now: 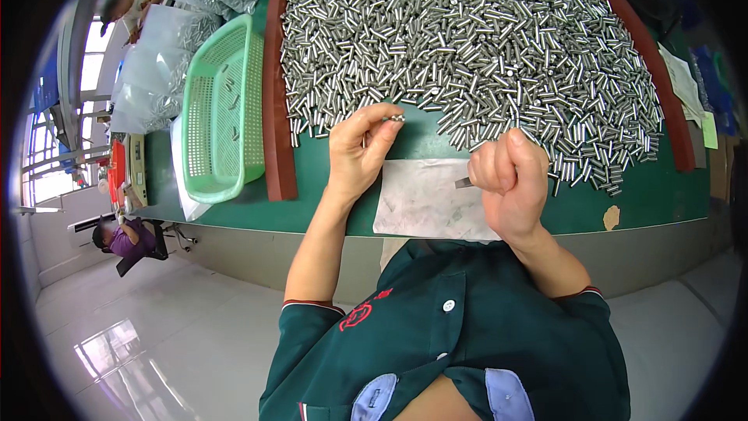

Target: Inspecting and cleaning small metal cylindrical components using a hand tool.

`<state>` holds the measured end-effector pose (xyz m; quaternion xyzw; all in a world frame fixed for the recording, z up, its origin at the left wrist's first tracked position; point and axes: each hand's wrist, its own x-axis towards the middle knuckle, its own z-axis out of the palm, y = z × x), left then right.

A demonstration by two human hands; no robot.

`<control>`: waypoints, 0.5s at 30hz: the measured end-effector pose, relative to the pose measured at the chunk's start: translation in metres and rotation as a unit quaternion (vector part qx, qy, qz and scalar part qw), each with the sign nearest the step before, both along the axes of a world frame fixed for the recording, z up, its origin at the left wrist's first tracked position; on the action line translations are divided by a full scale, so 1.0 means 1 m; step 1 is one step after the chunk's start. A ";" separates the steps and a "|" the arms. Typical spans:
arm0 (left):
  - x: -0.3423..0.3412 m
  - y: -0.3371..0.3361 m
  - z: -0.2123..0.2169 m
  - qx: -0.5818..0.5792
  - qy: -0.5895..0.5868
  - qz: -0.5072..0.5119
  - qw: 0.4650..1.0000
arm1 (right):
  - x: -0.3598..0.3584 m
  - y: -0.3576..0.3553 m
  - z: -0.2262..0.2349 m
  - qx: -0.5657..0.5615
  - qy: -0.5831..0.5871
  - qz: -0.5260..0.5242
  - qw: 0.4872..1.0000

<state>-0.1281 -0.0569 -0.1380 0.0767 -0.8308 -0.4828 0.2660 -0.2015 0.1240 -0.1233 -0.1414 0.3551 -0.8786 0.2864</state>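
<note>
We wear a dark green short-sleeved polo shirt [467, 327] with thin red trim at the sleeve cuffs, a white button on the placket and a red embroidered emblem on the chest. Two pale blue patches sit at its lower edge. Our forearms are bare.

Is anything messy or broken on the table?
Nothing looks broken. The metal pins lie in a loose heap, with a few strays in the green basket. One brownish scuff marks the green table near its front edge.
</note>
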 end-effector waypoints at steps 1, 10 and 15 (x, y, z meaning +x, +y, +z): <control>0.001 -0.001 0.000 0.008 -0.010 0.002 1.000 | 0.000 0.000 0.000 -0.006 -0.011 0.000 1.000; 0.002 -0.003 0.000 0.066 -0.033 0.004 0.997 | 0.000 0.000 0.000 -0.008 -0.022 0.000 1.000; 0.000 -0.005 0.006 0.580 -0.013 -0.134 0.803 | -0.001 0.000 0.000 -0.011 -0.020 0.000 1.000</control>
